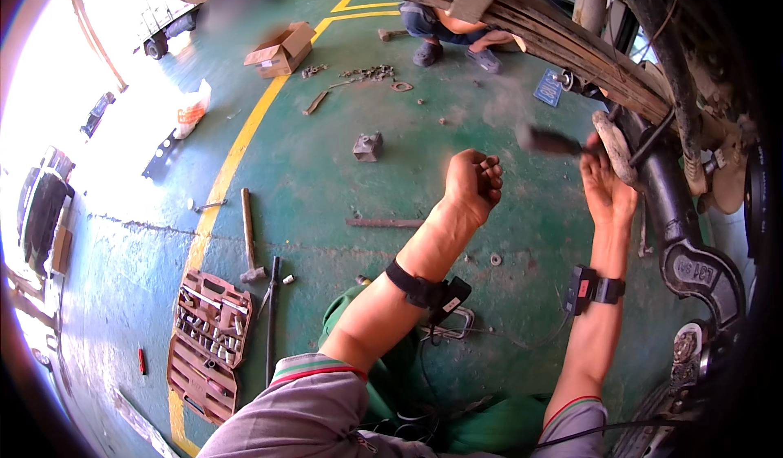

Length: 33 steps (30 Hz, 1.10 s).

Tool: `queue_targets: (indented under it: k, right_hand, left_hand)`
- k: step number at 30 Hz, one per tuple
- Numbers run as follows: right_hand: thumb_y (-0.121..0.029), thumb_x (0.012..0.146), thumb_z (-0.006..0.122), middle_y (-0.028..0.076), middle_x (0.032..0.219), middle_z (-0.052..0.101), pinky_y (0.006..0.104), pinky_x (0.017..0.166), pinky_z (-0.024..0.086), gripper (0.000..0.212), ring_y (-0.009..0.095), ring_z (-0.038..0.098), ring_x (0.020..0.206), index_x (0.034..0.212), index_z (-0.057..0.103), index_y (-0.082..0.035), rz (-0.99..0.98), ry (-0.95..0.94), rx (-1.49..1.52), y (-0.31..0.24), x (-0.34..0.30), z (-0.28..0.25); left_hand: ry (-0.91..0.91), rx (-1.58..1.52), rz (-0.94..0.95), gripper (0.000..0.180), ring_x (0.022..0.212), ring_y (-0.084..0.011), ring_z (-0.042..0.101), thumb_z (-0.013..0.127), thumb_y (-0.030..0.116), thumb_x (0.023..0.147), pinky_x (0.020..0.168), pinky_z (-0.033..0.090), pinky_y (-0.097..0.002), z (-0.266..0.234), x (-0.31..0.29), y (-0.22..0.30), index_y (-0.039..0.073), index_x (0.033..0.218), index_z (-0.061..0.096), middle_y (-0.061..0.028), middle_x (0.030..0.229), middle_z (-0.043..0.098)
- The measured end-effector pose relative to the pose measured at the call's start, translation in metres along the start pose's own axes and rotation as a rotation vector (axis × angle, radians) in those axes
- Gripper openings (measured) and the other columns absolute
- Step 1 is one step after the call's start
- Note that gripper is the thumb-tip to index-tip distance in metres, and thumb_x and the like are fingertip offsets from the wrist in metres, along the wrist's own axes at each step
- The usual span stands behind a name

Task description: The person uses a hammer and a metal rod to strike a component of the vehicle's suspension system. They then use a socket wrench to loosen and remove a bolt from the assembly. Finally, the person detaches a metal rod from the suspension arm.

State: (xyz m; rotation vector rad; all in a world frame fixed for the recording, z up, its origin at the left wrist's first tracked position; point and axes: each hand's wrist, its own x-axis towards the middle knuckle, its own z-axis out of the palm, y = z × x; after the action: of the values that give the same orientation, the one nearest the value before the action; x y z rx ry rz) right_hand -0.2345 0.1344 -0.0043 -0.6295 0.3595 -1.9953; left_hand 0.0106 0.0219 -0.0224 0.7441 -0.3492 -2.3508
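My left hand [475,182] hangs above the floor with its fingers curled closed, and nothing shows in it. My right hand [605,182] is raised beside the truck's underside, palm turned up. Its fingers meet one end of a dark elongated tool [556,141], blurred by motion and pointing left; its exact kind cannot be made out. A rusty, thick metal link [613,150] overlaps the right hand's fingertips and hides part of them. Just right of it is a black cast axle beam [665,205]. Both forearms carry strapped-on small black devices.
An opened brown socket set [210,344], a sledgehammer [249,238] and a dark bar [273,319] lie at left. A metal block [368,146], a flat bar [383,223] and a cardboard box [279,50] are ahead. Another person [449,34] crouches beyond leaf springs [563,46].
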Motion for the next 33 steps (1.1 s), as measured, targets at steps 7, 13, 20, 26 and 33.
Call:
queue_targets:
  k: [7,13,20,26,33]
  right_hand:
    - [-0.022,0.089,0.063,0.000,0.073,0.050,0.0250,0.058,0.032,0.048,0.010,0.044,0.062,0.128,0.052,0.004,-0.021,-0.095,-0.081,-0.011,-0.004,-0.012]
    - [-0.033,0.091,0.064,0.015,0.115,0.068,0.0396,0.085,0.054,0.043,0.027,0.066,0.096,0.122,0.063,-0.004,-0.031,0.086,0.108,0.025,0.012,0.032]
    - [-0.035,0.101,0.052,0.010,0.139,0.059,0.0225,0.062,0.047,0.048,0.016,0.068,0.105,0.140,0.050,-0.006,0.177,-0.269,0.216,-0.030,-0.011,-0.011]
    - [-0.032,0.097,0.058,0.000,0.130,0.065,0.0324,0.093,0.048,0.041,0.014,0.056,0.127,0.134,0.059,-0.016,-0.092,-0.044,-0.154,0.018,0.006,0.025]
    - [-0.026,0.102,0.054,-0.002,0.087,0.056,0.0210,0.058,0.040,0.025,0.006,0.046,0.066,0.116,0.057,-0.006,0.039,0.037,0.086,-0.012,-0.018,0.005]
  left_hand:
    - [-0.154,0.056,0.057,0.007,0.054,-0.0112,0.039,0.047,0.018,0.087,0.049,0.029,-0.0269,-0.010,0.020,-0.006,0.014,0.083,0.050,0.0043,0.062,0.041]
    - [-0.044,-0.003,0.009,0.012,0.059,-0.0135,0.043,0.048,0.015,0.087,0.050,0.033,-0.0264,-0.010,0.005,0.010,0.007,0.086,0.056,0.0004,0.069,0.051]
    - [-0.065,0.006,-0.013,0.012,0.062,-0.0144,0.046,0.050,0.015,0.086,0.052,0.035,-0.0262,-0.001,0.005,0.000,0.008,0.088,0.059,0.0004,0.071,0.054]
    - [-0.049,0.050,-0.014,0.012,0.062,-0.0140,0.047,0.051,0.015,0.086,0.052,0.035,-0.0261,-0.006,0.003,0.001,0.008,0.088,0.059,0.0005,0.072,0.054]
    - [-0.076,0.016,-0.024,0.009,0.061,-0.0146,0.045,0.050,0.015,0.085,0.052,0.035,-0.0262,-0.001,0.005,0.002,0.010,0.087,0.056,0.0002,0.071,0.052]
